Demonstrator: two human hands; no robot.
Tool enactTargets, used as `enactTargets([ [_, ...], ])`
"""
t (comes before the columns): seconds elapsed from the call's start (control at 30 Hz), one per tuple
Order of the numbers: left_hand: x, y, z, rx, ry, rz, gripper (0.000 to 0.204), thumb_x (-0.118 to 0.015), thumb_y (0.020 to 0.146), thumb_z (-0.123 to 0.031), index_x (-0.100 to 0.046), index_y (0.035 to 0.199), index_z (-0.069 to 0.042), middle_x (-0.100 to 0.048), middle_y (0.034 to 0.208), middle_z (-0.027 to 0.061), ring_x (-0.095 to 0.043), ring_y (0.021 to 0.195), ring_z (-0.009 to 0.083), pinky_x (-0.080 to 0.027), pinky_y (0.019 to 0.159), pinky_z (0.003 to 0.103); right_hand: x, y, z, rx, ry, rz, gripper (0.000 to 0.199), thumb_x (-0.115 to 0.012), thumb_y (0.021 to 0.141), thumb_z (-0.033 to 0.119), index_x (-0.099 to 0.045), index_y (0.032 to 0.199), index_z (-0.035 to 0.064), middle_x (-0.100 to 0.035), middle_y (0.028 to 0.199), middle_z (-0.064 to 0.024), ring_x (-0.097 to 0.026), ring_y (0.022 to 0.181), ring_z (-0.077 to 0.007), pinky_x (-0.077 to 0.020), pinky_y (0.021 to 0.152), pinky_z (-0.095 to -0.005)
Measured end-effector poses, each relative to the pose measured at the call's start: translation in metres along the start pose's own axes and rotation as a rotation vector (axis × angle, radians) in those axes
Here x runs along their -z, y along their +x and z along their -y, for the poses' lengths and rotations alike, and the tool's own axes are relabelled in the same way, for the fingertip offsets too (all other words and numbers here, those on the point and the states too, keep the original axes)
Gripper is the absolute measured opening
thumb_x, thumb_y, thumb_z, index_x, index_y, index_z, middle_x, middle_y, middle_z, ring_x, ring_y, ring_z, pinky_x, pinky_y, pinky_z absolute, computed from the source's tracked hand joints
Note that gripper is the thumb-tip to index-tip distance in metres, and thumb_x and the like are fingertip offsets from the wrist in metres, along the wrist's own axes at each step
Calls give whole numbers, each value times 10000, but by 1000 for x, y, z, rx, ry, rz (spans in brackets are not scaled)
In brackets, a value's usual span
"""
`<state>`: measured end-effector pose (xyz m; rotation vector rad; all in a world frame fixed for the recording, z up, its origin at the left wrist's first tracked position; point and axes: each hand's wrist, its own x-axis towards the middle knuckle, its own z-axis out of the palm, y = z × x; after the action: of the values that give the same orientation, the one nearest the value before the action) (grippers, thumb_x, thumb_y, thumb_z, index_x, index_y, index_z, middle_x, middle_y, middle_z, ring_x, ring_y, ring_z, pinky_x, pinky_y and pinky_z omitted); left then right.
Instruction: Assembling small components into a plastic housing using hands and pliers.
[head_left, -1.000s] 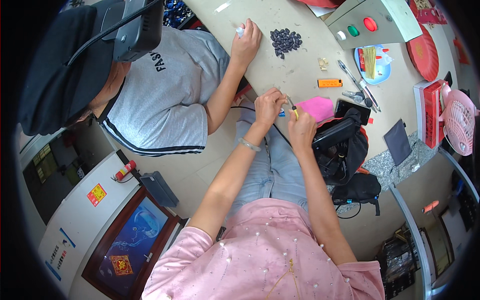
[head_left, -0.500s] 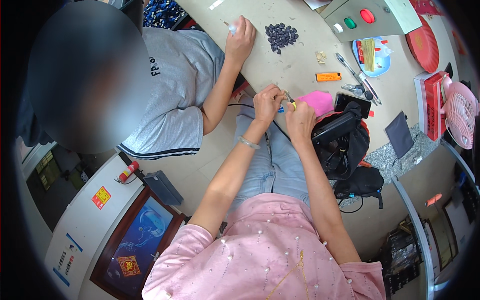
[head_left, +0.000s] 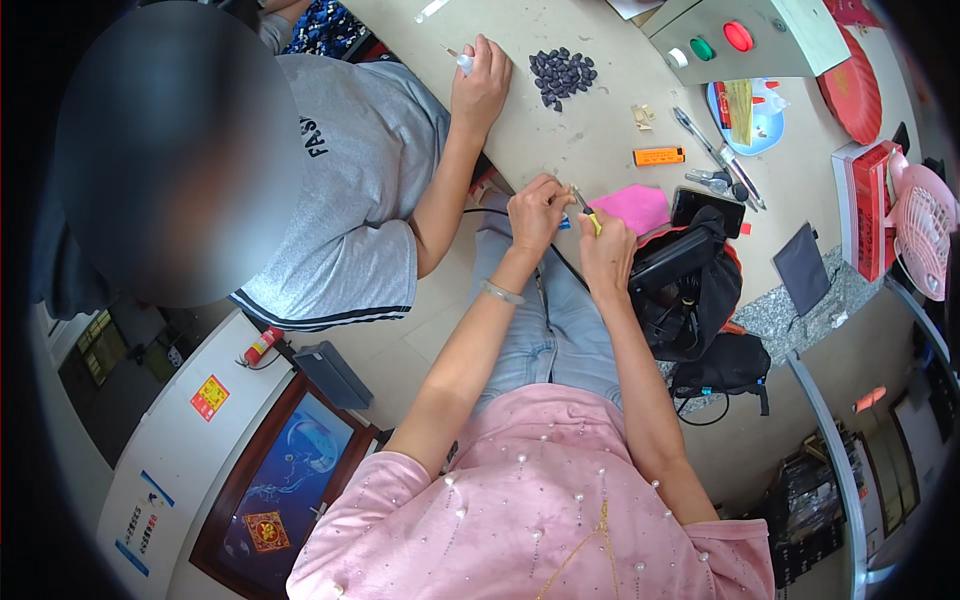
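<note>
Yellow-handled tool point(head_left: 592, 215), slanted, metal tip near small tan piece point(head_left: 572, 191)

Left hand point(head_left: 537, 212) pinching, right hand point(head_left: 606, 254) curled

Since half a second ago, your right hand point(head_left: 606, 252) has drawn slightly away from your left hand point(head_left: 538, 212), baring more of the yellow-handled tool point(head_left: 595, 219). Against a second ago, the pale bottle point(head_left: 465, 64) in the co-worker's hand point(head_left: 482, 92) tilts further left, its needle tip point(head_left: 450, 50) now showing.

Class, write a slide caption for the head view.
At a table, the right hand holds a yellow-handled tool, its tip by the left hand; dark pieces lie beyond.
</note>
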<state>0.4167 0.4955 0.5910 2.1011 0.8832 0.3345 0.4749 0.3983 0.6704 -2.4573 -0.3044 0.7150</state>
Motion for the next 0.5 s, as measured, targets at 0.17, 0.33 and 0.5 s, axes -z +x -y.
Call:
enactTargets([
  [0.17,0,0,1,-21,-13,-7,141,-759,712,-95,-643,686,-20,-628,717,60,-589,524,213,-438,502,303,4,11,9,-63,-92,58,239,-629,838,209,-658,843,-29,-626,758,-277,-618,760,-463,-485,669,-520],
  [0.33,-3,1,1,-15,-25,-3,140,-738,729,-117,-632,678,-40,-615,714,55,-594,559,249,-445,509,335,7,17,21,-66,-141,106,259,-623,840,199,-652,800,-55,-634,770,-274,-625,774,-460,-495,675,-515],
  [0.5,-4,-1,2,-14,1,16,123,-743,716,-67,-635,687,-15,-631,719,66,-602,543,224,-453,509,304,-10,-6,22,-110,-95,3,223,-609,848,175,-629,838,-47,-619,738,-271,-620,749,-448,-477,639,-520],
])
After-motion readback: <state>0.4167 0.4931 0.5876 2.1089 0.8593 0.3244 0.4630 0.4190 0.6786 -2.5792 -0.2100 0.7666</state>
